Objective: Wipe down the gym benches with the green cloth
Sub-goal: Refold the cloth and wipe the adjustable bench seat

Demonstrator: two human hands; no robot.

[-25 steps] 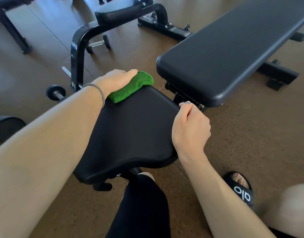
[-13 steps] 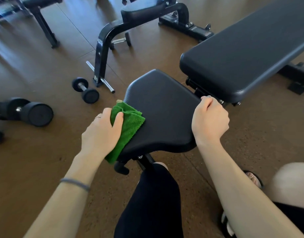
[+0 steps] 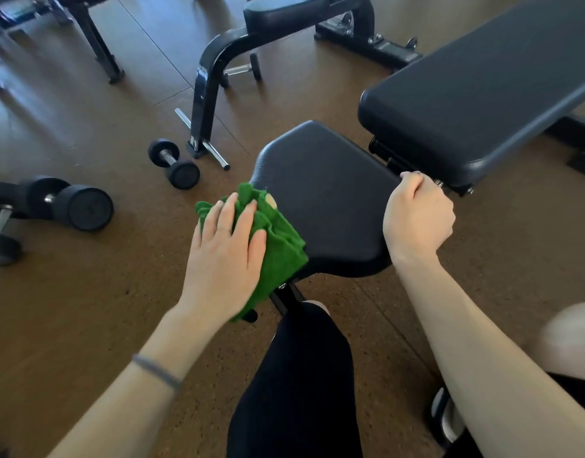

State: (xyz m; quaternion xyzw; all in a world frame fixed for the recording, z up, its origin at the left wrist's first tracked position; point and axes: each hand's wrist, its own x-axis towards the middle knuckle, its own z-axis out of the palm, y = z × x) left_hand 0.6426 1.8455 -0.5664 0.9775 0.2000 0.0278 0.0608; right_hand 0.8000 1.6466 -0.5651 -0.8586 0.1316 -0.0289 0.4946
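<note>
While the left hand (image 3: 223, 256) presses the green cloth (image 3: 278, 246) against the 9 o'clock edge of the black seat pad (image 3: 330, 200), its fingers lie nearly straight and spread over the bunched fabric — the thumb is hidden beneath it. Part of the cloth hangs below the pad's rim toward 6 o'clock. At the pad's 3 o'clock corner the right hand (image 3: 416, 216) grips the edge, fingers curled tightly round it, close to the gap before the long back pad (image 3: 476, 94), which runs off toward 2 o'clock. A grey band (image 3: 157, 371) circles the left wrist. On the brown floor (image 3: 70, 309), a small dumbbell (image 3: 174, 163) lies at 10 o'clock beside the foot of a second bench frame (image 3: 208, 84) — larger dumbbells (image 3: 53, 203) rest farther out at 9 o'clock
</note>
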